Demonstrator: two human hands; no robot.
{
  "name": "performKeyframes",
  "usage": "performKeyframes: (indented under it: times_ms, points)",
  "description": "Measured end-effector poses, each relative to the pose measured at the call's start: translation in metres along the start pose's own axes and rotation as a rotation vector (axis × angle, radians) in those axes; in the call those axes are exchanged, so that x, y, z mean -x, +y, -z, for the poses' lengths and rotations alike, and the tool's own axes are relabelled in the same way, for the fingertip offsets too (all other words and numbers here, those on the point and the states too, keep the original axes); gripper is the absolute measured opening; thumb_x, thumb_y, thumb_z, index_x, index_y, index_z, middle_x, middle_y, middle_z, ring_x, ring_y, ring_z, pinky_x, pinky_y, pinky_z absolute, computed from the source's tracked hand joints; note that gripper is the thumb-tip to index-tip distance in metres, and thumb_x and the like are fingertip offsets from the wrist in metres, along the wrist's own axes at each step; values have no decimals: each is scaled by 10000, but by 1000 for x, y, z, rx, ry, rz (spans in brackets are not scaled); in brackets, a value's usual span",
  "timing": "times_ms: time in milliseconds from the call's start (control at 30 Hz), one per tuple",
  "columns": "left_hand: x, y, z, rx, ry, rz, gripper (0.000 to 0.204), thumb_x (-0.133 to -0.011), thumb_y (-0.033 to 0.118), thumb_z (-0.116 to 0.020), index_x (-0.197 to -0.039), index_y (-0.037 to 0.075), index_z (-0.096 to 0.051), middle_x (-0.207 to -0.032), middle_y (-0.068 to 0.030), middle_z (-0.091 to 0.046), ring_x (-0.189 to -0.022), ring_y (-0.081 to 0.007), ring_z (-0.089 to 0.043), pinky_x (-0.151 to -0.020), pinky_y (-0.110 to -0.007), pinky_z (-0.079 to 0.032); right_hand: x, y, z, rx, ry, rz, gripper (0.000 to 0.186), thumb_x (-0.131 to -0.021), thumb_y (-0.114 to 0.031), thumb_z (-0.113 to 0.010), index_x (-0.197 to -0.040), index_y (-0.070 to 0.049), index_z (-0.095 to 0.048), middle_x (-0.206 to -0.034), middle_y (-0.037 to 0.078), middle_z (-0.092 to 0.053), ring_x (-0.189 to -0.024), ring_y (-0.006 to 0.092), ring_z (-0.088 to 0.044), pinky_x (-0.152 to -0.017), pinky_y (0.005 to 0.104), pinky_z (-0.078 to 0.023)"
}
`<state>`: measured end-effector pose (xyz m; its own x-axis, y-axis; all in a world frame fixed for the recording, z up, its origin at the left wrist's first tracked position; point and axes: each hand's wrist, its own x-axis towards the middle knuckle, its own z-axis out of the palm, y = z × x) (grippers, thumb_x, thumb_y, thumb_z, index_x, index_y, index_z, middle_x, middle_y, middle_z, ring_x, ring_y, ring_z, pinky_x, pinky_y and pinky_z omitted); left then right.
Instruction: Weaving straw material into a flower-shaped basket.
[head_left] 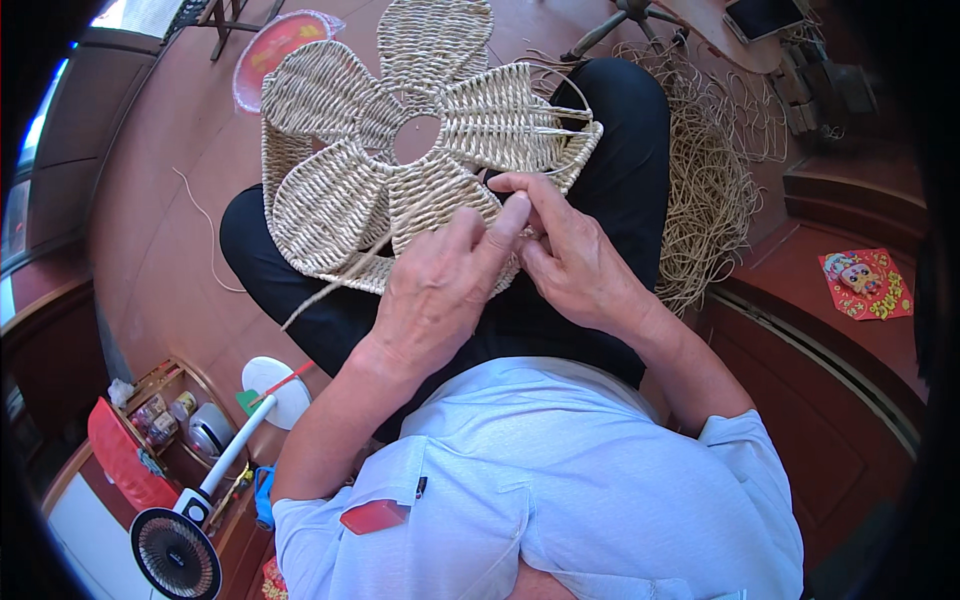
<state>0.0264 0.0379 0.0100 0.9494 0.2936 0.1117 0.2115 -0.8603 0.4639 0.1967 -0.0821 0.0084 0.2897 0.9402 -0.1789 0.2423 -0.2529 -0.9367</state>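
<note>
Left hand [435,285] and right hand [575,260] pinch strands at the woven straw flower [400,150] edge (keep tension even, I'd say).

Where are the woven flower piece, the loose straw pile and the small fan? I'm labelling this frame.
woven flower piece [330,195], head view, on a left petal.
loose straw pile [710,190], head view, middle of the heap.
small fan [176,553], head view, on its round grille.

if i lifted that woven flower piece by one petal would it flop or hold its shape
The woven flower piece probably holds its shape: its petals look tightly woven and spread flat across the lap. It is likely light, being thin straw-like cord. Loose strands at its edge would dangle.
</note>
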Motion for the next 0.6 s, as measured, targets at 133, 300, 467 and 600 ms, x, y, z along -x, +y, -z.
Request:
performKeyframes:
  times_ms: [133, 300, 467, 600]
  points:
    - [-2, 3, 13, 839, 63, 468, 444, -1042, -13, -670, -1467, 106, -623, -847, -7, -499, -730, -77, -518, -640, -287, -433, 2, 0, -1, 8, -7, -45, 572, -964, 53, -562, -1519, -38, -458, -1031, 221, -716, -930, 392, -754, -841, 472, -575]
    - [37, -13, 17, 482, 73, 457, 136, -1030, 113, -716, -1162, 89, -699, -700, -63, -645, -597, -238, -687, -582, -384, -506, 4, 2, -2, 8, 10, -80, 633, -957, 59, -624, -1562, -77, -496, -1059, 114, -729, -797, 138, -657, -727, 330, -549]
    - [47, -24, 29, 365, 141, 381, 103, -1035, 96, -768, -1126, 73, -726, -739, -62, -635, -636, -157, -627, -632, -315, -496, 9, -6, -12, 301, 234, 223, 456, -887, 40, -705, -1330, -63, -675, -1019, 116, -700, -762, 270, -717, -704, 391, -584]
    - [59, -35, 45, 133, 123, 201, 122, -967, 129, -812, -1027, 90, -713, -790, -84, -665, -721, -296, -673, -678, -435, -510, 7, -7, -24, 429, 230, 494, 322, -849, -4, -780, -1161, -81, -787, -1052, 83, -709, -845, 296, -742, -732, 388, -612]
